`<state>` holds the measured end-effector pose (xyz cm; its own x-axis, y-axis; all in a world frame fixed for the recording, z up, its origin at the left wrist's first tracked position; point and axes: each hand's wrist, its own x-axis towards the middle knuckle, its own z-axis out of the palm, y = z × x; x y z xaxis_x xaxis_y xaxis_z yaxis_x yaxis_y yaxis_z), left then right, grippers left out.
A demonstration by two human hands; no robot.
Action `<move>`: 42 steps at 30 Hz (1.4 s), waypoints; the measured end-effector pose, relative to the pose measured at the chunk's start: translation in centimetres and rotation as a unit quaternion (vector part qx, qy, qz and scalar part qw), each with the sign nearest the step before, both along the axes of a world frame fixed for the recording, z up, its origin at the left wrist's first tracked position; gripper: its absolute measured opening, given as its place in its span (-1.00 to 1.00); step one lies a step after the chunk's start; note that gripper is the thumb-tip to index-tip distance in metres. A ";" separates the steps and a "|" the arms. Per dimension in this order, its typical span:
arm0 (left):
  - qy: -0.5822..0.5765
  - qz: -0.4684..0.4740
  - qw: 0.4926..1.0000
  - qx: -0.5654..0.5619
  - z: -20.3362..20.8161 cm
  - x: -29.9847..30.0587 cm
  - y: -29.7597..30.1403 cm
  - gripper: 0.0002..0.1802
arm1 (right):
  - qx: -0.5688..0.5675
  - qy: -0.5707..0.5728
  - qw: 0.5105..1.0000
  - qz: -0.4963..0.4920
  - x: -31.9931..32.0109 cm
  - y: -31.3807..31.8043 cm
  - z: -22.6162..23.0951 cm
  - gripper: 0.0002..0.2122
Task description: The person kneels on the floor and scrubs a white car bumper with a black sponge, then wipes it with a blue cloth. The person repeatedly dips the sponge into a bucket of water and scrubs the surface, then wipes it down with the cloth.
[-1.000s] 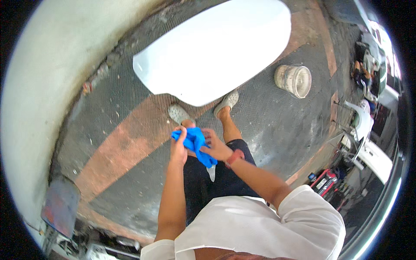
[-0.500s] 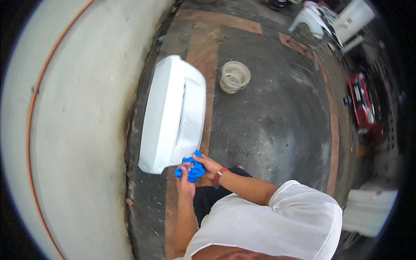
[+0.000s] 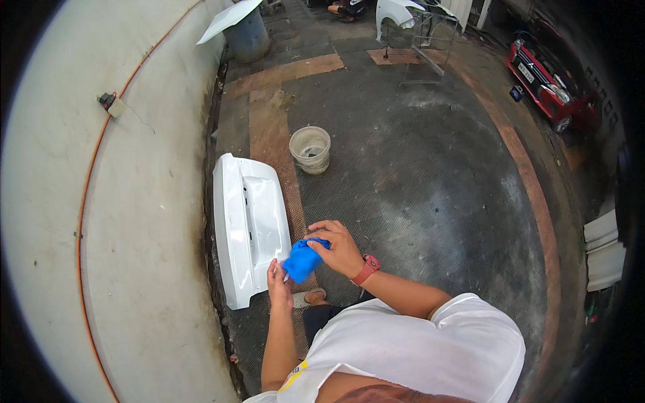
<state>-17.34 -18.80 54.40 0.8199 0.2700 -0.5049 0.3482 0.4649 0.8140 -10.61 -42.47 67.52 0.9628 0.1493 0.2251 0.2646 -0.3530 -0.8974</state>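
A crumpled bright blue cloth (image 3: 304, 260) is held in front of me between my two hands. My right hand (image 3: 341, 249) grips its upper right part, with the thumb over the cloth and the fingers behind. My left hand (image 3: 279, 287) closes on the lower left edge, where a small pale bit shows by the fingers; what that is I cannot make out. Just beyond and to the left lies a white car trunk lid (image 3: 232, 232), its near right corner close to my left hand. The cloth appears apart from the panel.
A pale bucket (image 3: 311, 163) stands beyond the panel on dark textured floor. An orange hose (image 3: 84, 208) runs along the left wall. At the far left a white panel (image 3: 230, 17) rests on a drum (image 3: 248, 41). A red car (image 3: 547, 84) stands far right, near a metal stand (image 3: 430, 57).
My right hand has moved up and right, spreading the cloth away from my left hand. The view has shifted, bringing more of the far floor in.
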 end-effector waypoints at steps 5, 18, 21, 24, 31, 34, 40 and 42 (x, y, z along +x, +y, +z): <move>0.005 -0.115 0.980 0.163 2.9 -0.9 -8.0 -0.21 | -0.114 -0.161 0.979 -0.053 -1.5 -6.9 3.5 -0.86; -0.329 -0.215 0.776 0.493 14.0 4.1 -19.6 0.23 | 0.179 0.004 0.982 -0.050 -1.1 -12.8 9.6 -0.86; -0.269 -0.255 0.782 0.501 15.6 5.8 -20.1 -0.04 | 0.354 0.025 0.928 -0.112 -0.4 -15.7 7.6 -0.82; -0.174 -0.391 0.739 0.521 17.1 7.4 -19.4 -0.39 | 0.466 0.092 0.856 -0.202 -0.3 -20.3 2.3 -0.80; -0.281 -0.413 0.582 0.642 19.0 6.2 -22.8 -0.19 | 0.531 0.449 0.699 -0.170 -5.3 -21.3 -8.5 -0.73; -0.177 -0.471 0.657 0.561 18.1 5.8 -23.0 -0.25 | 0.485 0.313 0.788 -0.215 -6.5 -21.0 -6.2 -0.73; -0.231 -0.495 0.756 0.361 13.5 6.3 -19.7 -0.34 | 0.229 0.036 0.958 -0.169 -4.3 -24.1 4.0 -0.80; -0.250 -0.509 0.739 0.364 12.4 6.5 -19.2 -0.32 | 0.171 0.001 0.976 -0.134 -4.0 -23.5 6.7 -0.80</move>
